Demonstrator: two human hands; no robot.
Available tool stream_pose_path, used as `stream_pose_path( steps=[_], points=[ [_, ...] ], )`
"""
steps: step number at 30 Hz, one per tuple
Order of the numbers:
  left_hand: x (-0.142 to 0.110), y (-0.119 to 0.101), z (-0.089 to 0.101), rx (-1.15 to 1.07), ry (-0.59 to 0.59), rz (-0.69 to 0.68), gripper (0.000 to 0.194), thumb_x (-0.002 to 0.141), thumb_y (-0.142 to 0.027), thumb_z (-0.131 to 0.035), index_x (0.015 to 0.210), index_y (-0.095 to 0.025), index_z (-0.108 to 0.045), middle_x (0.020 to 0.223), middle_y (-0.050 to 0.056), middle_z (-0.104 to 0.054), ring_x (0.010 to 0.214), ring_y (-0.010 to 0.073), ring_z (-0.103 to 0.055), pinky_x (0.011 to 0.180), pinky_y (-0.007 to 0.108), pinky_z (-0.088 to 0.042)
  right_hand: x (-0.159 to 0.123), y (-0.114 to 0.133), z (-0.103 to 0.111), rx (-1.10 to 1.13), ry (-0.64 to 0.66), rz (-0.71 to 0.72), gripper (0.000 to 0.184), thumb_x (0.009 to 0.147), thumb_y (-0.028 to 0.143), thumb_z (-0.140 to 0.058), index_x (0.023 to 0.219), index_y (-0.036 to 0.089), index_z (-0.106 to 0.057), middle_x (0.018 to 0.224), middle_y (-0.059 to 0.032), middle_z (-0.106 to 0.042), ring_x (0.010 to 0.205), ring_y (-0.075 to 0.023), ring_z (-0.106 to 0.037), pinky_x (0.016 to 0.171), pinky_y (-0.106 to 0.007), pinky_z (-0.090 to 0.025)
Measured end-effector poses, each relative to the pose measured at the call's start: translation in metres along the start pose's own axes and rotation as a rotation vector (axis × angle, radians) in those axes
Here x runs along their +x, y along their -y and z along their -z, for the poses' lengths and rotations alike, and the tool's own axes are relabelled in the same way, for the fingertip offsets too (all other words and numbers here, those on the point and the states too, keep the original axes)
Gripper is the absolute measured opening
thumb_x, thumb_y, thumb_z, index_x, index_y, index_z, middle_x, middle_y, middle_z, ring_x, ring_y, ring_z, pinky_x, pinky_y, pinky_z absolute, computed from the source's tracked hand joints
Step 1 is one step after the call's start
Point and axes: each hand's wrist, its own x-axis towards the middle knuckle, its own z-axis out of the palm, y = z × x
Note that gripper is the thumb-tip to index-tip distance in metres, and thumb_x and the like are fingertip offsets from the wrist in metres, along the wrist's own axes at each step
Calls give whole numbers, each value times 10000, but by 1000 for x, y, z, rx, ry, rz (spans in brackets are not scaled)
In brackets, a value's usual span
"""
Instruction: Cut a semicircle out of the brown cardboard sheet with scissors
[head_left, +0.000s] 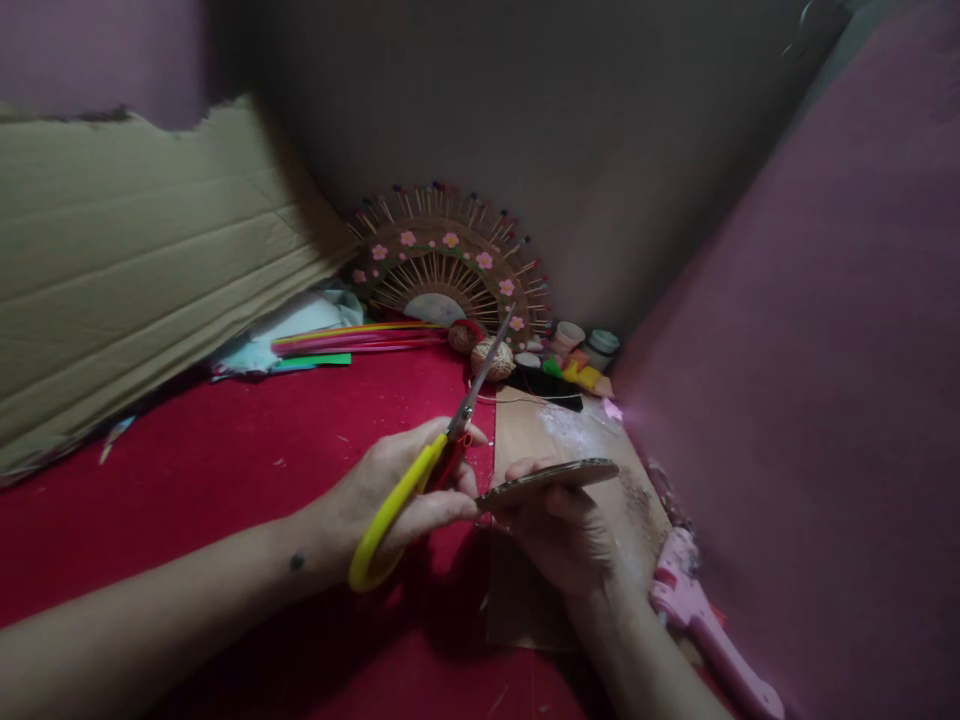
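Note:
My left hand [409, 490] is closed around scissors [397, 510] with a yellow handle, their blades pointing up and away from me. Its thumb tip touches the left edge of a flat, thin cardboard piece [551, 482], seen nearly edge-on with a rounded outline. Beneath that piece is my right hand [566, 535], its fingers gripping it from below and behind. A small red loop shows near the scissors' pivot; I cannot tell what it belongs to. Both hands are over the red cloth [300, 440] and the left side of a tan board [525, 600].
A decorated fan-shaped piece [450, 245] with pink flowers leans at the back wall, yarn balls [493, 358] before it. Small jars [602, 348] stand right of these. A pink glue gun [705, 620] lies at right. A large cardboard sheet [135, 250] leans left, near colored strips [360, 340].

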Motion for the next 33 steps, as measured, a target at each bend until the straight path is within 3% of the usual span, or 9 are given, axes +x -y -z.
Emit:
stream_pose_path(
  steps=[8,11,14,19,23,28,33],
  points=[
    [1,6,6,215,9,-166,323,760,-217,-644,1053,-194,-511,756,-15,-657,595,103,-592,498,200,-464,0,-2,4,-42,154,142,142,603,248,-813,734,237,-761,789,16,-736,736,-153,-609,668,-270,-462],
    [1,8,8,329,-4,-250,296,773,-245,-644,1036,-189,-521,748,-7,-667,593,105,-599,528,207,-482,0,-1,3,-49,149,159,136,601,245,-808,729,232,-764,793,11,-738,735,-156,-612,659,-268,-462],
    [0,11,8,340,-21,-282,352,783,-257,-647,1100,-191,-511,766,-7,-670,614,108,-612,586,223,-508,0,-1,1,-66,63,149,179,561,270,-817,722,207,-769,767,-10,-739,658,-152,-598,622,-272,-458],
    [-2,5,1,60,-108,-151,437,729,-213,-687,1124,-206,-501,758,-34,-639,648,115,-617,608,235,-521,-2,-7,-8,-133,-181,33,190,512,190,-824,689,178,-756,586,3,-678,532,-116,-537,521,-233,-420],
    [-1,-7,0,-56,-129,-65,438,665,-153,-715,1060,-183,-529,706,-52,-612,595,89,-564,551,205,-481,-5,-12,-17,-190,-119,-2,180,566,146,-783,743,152,-751,603,0,-662,504,-86,-493,451,-194,-355],
    [3,-8,7,-168,18,34,486,623,-162,-772,1058,-161,-558,672,-43,-640,587,97,-573,551,212,-466,-6,-12,-15,-218,3,-50,82,586,167,-760,638,137,-703,496,13,-591,418,-80,-445,401,-200,-335],
    [7,3,7,-347,108,161,512,571,-159,-786,1038,-151,-578,612,-68,-591,520,64,-509,518,193,-423,-3,-16,-8,-129,91,-137,214,590,250,-769,773,145,-731,564,-18,-668,406,-93,-490,336,-172,-330]
  ],
)
